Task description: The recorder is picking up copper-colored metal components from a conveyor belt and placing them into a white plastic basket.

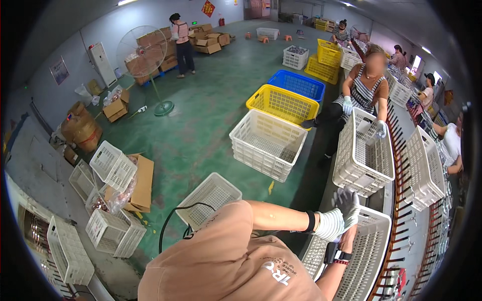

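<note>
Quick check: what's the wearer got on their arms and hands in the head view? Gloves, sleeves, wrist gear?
The left hand wears a grey knit work glove with a white ribbed cuff, and a black band sits just behind the cuff. The forearm is bare below a short tan sleeve. The right hand is mostly hidden; its wrist carries a dark watch and a red beaded bracelet.

- Illumination: bright and even, from ceiling tube lights [125,2] at the upper edge of the frame.
- Shadows: soft and short on the green floor [211,115].
- Glare: mild at the window [415,63], upper right.
- Distortion: strong fisheye bending; black vignette at the corners.
- Focus: centre sharp; the far right rim appears slightly blurred.
</note>
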Available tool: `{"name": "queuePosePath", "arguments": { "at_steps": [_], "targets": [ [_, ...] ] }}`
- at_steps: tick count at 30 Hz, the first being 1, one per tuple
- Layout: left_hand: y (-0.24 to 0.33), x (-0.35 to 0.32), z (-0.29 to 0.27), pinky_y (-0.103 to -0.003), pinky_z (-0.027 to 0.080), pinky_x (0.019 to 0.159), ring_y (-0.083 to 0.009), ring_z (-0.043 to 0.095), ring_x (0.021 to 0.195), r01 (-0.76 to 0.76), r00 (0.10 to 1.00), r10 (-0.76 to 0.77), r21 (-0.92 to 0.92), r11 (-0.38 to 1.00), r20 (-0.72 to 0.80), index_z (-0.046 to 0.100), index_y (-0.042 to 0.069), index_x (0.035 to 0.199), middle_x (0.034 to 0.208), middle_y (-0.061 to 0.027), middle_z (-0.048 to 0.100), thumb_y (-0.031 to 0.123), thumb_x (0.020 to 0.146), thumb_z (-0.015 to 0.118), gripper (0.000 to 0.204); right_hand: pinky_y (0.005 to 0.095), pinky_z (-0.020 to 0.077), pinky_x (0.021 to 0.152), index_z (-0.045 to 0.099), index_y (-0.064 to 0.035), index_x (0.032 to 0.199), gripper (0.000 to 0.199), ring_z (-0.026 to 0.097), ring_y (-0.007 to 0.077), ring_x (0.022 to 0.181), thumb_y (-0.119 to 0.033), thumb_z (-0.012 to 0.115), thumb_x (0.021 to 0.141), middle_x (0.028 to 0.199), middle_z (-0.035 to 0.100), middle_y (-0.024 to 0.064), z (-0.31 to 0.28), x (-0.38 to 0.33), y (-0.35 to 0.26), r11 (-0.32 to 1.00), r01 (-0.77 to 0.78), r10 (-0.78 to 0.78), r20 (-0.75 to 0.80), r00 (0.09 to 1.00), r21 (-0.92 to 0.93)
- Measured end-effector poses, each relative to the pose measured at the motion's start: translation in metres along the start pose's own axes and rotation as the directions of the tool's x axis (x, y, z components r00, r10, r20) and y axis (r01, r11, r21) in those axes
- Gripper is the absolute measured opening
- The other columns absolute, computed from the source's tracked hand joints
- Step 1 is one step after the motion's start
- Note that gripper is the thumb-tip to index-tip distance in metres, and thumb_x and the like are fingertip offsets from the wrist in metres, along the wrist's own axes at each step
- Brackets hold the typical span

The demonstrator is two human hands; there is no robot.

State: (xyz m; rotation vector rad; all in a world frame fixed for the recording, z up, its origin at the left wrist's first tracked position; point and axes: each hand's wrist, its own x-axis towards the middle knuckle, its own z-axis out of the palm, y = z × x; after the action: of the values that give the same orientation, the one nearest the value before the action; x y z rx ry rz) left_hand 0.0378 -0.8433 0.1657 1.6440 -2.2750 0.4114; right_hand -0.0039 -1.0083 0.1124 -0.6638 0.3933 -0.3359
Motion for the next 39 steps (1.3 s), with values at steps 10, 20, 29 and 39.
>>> {"name": "queuePosePath", "arguments": {
  "at_steps": [10,20,29,39],
  "targets": [
    [0.002,0.036,-0.006,-0.047,0.04,0.053,-0.0287,0.061,0.054,0.303,0.94,-0.287,-0.065,0.951,0.182,0.073,0.008,0.072,0.063,-0.0127,0.066,0.04,0.084,0.063,0.035,0.0352,0.0345,0.119,0.044,-0.0064,0.156,0.05,0.049,0.022,0.139,-0.028,0.047,0.111,0.152,0.054,0.0097,0.001,-0.058,-0.005,0.845,0.305,-0.23,0.217,0.949,-0.439],
    [-0.052,0.045,-0.016,-0.047,0.048,0.058,-0.03,0.062,0.06,-0.056,0.983,0.13,-0.463,0.885,0.129,0.07,0.01,0.078,0.068,-0.0122,0.067,0.032,0.092,0.061,0.028,0.0397,0.051,0.101,0.072,-0.0038,0.124,0.047,0.067,0.0301,0.114,-0.026,0.068,0.082,0.13,0.069,0.016,0.035,-0.084,-0.021,-0.176,0.248,-0.681,0.3,0.668,-0.953],
    [0.082,0.119,-0.03,-0.052,0.048,0.068,-0.0418,0.063,0.068,-0.574,0.774,0.622,-0.552,0.605,-0.123,0.064,0.003,0.072,0.071,-0.0229,0.064,0.029,0.088,0.066,0.031,0.0386,0.0534,0.07,0.058,0.0,0.139,0.061,0.067,0.0209,0.083,-0.009,0.067,0.08,0.116,0.071,0.0136,-0.172,-0.18,-0.014,-0.161,-0.319,-0.987,0.144,0.076,-0.934],
    [0.083,0.093,-0.058,-0.052,0.048,0.07,-0.0422,0.063,0.07,-0.573,0.725,0.689,-0.556,0.602,-0.001,0.064,0.001,0.071,0.069,-0.0223,0.063,0.026,0.087,0.065,0.029,0.0466,0.0502,0.105,0.037,-0.0055,0.16,0.085,0.061,0.0328,0.125,-0.047,0.073,0.095,0.143,0.061,0.0198,0.04,-0.239,-0.008,0.71,0.514,-0.631,-0.76,0.159,-0.482]
  ]
}}
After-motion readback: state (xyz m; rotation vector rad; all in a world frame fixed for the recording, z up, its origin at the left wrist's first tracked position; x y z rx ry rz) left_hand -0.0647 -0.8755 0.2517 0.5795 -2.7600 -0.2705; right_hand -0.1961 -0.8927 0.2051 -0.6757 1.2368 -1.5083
